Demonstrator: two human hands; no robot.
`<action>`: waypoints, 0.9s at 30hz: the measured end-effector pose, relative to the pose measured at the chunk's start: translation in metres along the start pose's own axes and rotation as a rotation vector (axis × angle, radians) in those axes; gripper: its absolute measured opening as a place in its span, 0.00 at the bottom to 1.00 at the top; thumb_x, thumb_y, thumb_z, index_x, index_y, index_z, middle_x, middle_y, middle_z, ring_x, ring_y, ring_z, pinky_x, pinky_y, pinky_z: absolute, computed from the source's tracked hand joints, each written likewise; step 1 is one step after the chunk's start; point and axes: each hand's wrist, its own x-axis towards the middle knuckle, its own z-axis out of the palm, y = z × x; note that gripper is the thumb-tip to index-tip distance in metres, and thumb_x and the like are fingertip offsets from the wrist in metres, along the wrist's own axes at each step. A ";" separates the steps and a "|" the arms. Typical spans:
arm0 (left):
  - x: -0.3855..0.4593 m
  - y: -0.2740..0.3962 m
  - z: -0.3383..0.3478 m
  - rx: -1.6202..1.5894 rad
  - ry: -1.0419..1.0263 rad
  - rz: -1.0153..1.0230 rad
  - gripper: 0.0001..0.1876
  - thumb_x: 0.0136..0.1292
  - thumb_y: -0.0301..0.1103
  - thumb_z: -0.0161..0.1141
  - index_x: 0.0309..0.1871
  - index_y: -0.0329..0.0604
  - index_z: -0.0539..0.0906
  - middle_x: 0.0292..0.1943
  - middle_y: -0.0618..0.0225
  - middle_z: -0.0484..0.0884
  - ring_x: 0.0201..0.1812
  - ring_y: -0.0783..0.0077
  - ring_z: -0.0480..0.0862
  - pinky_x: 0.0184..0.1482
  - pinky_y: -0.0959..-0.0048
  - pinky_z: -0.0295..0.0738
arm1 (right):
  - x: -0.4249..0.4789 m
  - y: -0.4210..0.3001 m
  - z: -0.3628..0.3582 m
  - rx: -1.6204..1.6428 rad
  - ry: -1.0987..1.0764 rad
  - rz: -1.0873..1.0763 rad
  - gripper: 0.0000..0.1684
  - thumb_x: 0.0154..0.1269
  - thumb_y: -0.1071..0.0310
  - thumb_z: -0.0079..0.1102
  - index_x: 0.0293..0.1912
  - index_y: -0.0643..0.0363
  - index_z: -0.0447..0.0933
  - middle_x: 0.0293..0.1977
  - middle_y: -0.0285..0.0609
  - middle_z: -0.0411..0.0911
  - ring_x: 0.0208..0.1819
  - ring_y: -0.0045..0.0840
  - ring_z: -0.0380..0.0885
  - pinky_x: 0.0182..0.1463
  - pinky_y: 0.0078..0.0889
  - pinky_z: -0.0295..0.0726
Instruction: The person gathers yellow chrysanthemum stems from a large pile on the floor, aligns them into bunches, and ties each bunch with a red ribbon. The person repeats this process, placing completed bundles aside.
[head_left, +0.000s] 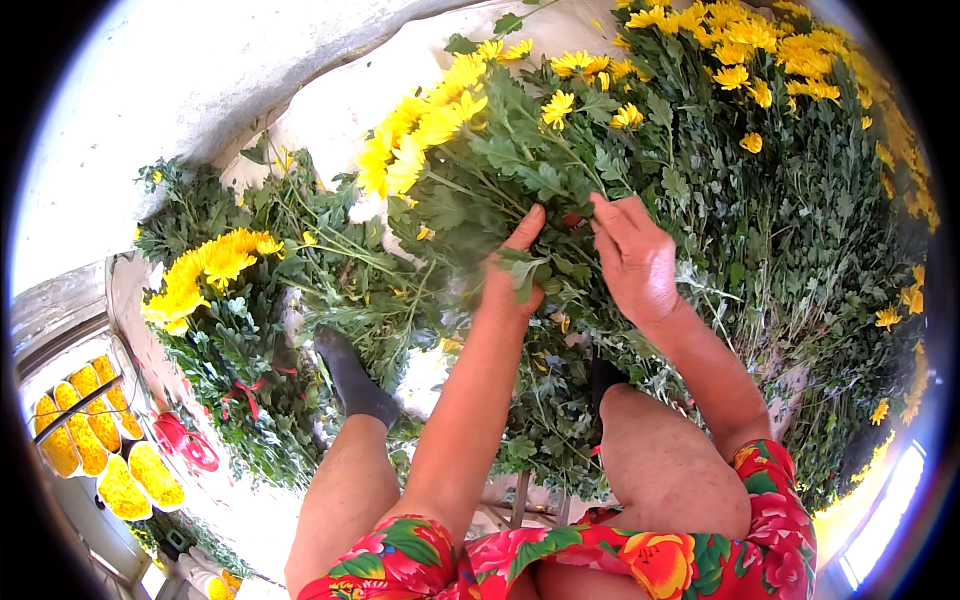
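My left hand (514, 262) is wrapped around the leafy stems of a bunch of yellow chrysanthemums (424, 124), whose heads fan out to the upper left. Leaves cover part of its fingers. To the right, my right hand (637, 259) has its fingertips closed among the leaves and stems of the same greenery; exactly which stem they pinch is hidden. Beneath both hands lie more loose chrysanthemum stems and leaves (555, 420).
A large heap of chrysanthemums (765, 187) fills the right side. At left lies another bunch (217, 270) near a red ribbon (247, 397). Beyond are a red object (184, 442) and several white-wrapped yellow flower bundles (124, 487). My socked foot (352, 379) rests among stems.
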 end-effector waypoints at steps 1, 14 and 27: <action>0.001 -0.001 0.000 -0.007 0.011 -0.012 0.25 0.74 0.46 0.61 0.68 0.42 0.78 0.61 0.59 0.84 0.61 0.61 0.83 0.66 0.59 0.76 | -0.002 -0.001 0.005 -0.037 -0.015 -0.003 0.23 0.62 0.82 0.61 0.57 0.61 0.80 0.37 0.47 0.77 0.35 0.44 0.81 0.37 0.38 0.80; 0.000 -0.008 -0.014 -0.182 0.004 -0.009 0.19 0.74 0.40 0.61 0.60 0.36 0.80 0.50 0.55 0.87 0.50 0.62 0.88 0.56 0.59 0.84 | 0.013 0.041 0.019 -0.061 -0.082 0.028 0.23 0.65 0.68 0.63 0.59 0.58 0.75 0.49 0.49 0.80 0.51 0.46 0.79 0.55 0.49 0.77; 0.005 -0.018 -0.004 0.060 -0.044 0.055 0.20 0.73 0.49 0.63 0.46 0.38 0.84 0.38 0.59 0.85 0.49 0.59 0.83 0.61 0.59 0.73 | 0.168 0.004 -0.001 0.646 0.047 0.341 0.18 0.71 0.71 0.63 0.59 0.60 0.82 0.33 0.35 0.82 0.26 0.17 0.74 0.27 0.23 0.73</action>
